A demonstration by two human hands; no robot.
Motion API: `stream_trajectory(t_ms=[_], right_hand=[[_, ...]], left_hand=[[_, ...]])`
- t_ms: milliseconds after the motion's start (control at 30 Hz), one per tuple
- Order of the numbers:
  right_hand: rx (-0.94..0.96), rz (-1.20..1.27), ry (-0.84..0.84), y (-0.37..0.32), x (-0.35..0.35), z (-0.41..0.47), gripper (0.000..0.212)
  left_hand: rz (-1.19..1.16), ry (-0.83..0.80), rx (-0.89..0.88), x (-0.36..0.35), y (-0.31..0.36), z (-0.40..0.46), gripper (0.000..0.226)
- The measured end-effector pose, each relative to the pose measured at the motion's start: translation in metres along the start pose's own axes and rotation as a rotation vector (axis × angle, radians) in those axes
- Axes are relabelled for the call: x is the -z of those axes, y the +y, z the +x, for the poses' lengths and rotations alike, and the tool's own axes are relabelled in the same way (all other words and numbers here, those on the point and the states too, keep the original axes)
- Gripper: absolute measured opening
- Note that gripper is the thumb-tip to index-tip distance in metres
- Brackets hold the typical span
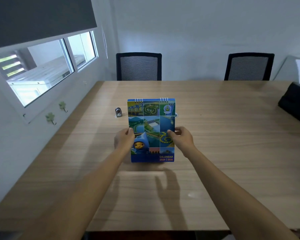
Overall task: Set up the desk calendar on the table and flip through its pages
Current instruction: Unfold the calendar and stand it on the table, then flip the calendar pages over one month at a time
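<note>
A blue desk calendar (151,122) with a grid of photos, a cartoon mascot and spiral rings along its top stands upright near the middle of the wooden table (215,135), cover facing me. Its lower edge is at the tabletop. My left hand (124,138) grips the calendar's left edge about halfway up. On the opposite edge, at the same height, my right hand (180,137) holds it with the thumb over the cover.
A small silver metal object (118,112) sits on the table just left of the calendar's top. A black bag (294,103) lies at the right edge. Two black mesh chairs (139,66) (248,66) stand at the far side. Window and wall are on the left.
</note>
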State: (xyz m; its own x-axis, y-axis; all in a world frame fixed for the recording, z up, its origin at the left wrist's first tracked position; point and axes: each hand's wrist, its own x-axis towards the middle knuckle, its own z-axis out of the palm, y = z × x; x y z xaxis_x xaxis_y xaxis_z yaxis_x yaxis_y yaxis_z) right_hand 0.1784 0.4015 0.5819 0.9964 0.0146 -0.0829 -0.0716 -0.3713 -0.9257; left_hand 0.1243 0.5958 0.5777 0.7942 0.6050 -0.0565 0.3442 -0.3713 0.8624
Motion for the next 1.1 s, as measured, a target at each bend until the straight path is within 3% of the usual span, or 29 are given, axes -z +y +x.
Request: stream_trajectory(t_ms=[100, 300, 533, 733, 867, 1100], right_hand=[[-0.064, 0.083, 0.031, 0.004, 0.006, 0.008, 0.02], [-0.105, 0.217, -0.056, 0.004, 0.017, 0.013, 0.028], [-0.011, 0.078, -0.018, -0.005, 0.024, 0.004, 0.026], [0.077, -0.013, -0.049, -0.017, 0.038, -0.011, 0.026], [0.0, 0.249, -0.211, -0.04, 0.051, -0.02, 0.029], [0.013, 0.712, -0.422, -0.087, 0.068, -0.012, 0.05]], left_hand=[[-0.027, 0.035, 0.049, 0.007, -0.005, 0.004, 0.029], [-0.31, -0.055, 0.181, 0.017, -0.011, 0.008, 0.016], [-0.515, -0.228, 0.298, 0.031, -0.007, 0.005, 0.019], [-0.539, -0.295, 0.333, 0.032, 0.003, -0.003, 0.015], [-0.566, -0.278, 0.37, 0.035, 0.01, -0.009, 0.028], [-0.67, -0.35, 0.404, 0.054, 0.007, -0.018, 0.021]])
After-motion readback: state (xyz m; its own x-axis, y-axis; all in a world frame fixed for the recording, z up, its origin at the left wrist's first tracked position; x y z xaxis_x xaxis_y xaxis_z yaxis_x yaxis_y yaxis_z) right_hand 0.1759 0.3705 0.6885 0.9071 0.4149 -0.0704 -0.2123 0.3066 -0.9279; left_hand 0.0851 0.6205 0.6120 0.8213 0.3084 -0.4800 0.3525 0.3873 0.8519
